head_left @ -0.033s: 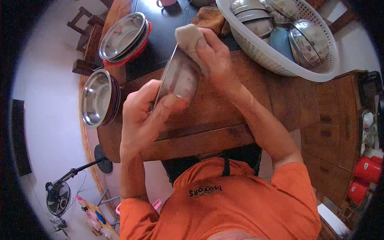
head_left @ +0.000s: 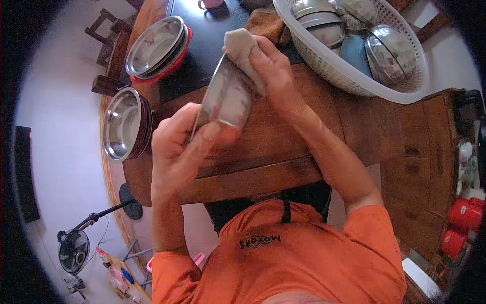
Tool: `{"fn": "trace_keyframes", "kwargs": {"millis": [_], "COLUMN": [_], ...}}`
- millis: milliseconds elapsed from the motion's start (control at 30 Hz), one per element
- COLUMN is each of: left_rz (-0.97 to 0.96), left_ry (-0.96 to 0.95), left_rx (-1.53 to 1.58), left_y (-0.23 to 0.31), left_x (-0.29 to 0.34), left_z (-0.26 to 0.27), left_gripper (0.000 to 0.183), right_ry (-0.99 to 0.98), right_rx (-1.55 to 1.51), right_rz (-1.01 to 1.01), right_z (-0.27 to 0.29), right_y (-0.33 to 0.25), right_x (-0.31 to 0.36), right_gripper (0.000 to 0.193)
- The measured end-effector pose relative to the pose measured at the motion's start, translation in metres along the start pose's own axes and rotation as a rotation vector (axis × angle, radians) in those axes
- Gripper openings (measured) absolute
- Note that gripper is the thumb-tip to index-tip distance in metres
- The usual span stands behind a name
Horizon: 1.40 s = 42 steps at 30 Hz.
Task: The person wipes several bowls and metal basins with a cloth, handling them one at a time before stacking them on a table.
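Note:
A shiny metal bowl (head_left: 229,99) is tipped up on its side above the table, its outer wall facing right. My left hand (head_left: 174,147) grips its near rim, with the thumb lying on the outer wall and the fingers behind. A pale, folded cloth (head_left: 242,46) is closed in my right hand (head_left: 277,76) and pressed over the bowl's far rim and side. The bowl's inside is turned away from view.
On the wooden table (head_left: 283,137) at the left are a stack of steel bowls (head_left: 121,124) and steel plates on a red dish (head_left: 157,48). A white perforated basket (head_left: 324,61) of metal bowls stands at the right rear, with a brown cloth (head_left: 264,25) beside it.
My left hand has shifted slightly to the left with the bowl's near end. The right hand and the cloth have moved only a little along the far rim.

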State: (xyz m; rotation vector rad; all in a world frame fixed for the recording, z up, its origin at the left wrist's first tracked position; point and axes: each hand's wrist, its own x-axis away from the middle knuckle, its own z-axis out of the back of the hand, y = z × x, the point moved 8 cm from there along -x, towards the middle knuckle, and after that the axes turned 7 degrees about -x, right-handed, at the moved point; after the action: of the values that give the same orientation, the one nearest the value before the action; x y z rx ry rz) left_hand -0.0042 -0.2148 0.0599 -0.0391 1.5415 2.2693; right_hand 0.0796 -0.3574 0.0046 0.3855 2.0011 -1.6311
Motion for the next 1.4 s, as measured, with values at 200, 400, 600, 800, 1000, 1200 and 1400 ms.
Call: {"fn": "trace_keyframes", "kwargs": {"millis": [200, 400, 600, 800, 1000, 1200, 1400], "left_rz": [0.164, 0.157, 0.136, 0.182, 0.318, 0.364, 0.317], "left_ry": [0.488, 0.666, 0.787, 0.620, 0.313, 0.346, 0.386], "left_rx": [0.351, 1.014, 0.877, 0.812, 0.651, 0.753, 1.063], "left_y": [-0.016, -0.049, -0.065, -0.065, -0.044, -0.034, -0.074], "left_x": [0.022, -0.003, 0.005, 0.010, 0.005, -0.004, -0.002], "left_z": [0.031, 0.043, 0.052, 0.045, 0.008, -0.005, 0.017], "left_gripper": [0.024, 0.024, 0.019, 0.020, 0.028, 0.043, 0.048], "right_ry": [0.081, 0.107, 0.099, 0.137, 0.072, -0.059, -0.137], "right_rx": [-0.558, -0.477, -0.402, -0.351, -0.325, 0.160, 0.351], "right_rz": [-0.386, -0.449, -0.432, -0.402, -0.240, 0.302, 0.618], "right_z": [-0.007, -0.017, -0.017, -0.010, 0.000, -0.021, -0.064], "right_y": [0.049, 0.058, 0.052, 0.037, 0.006, -0.061, -0.087], "right_x": [0.006, 0.017, 0.016, 0.008, -0.004, 0.000, 0.039], "right_gripper": [0.034, 0.036, 0.039, 0.042, 0.035, 0.036, 0.042]}}
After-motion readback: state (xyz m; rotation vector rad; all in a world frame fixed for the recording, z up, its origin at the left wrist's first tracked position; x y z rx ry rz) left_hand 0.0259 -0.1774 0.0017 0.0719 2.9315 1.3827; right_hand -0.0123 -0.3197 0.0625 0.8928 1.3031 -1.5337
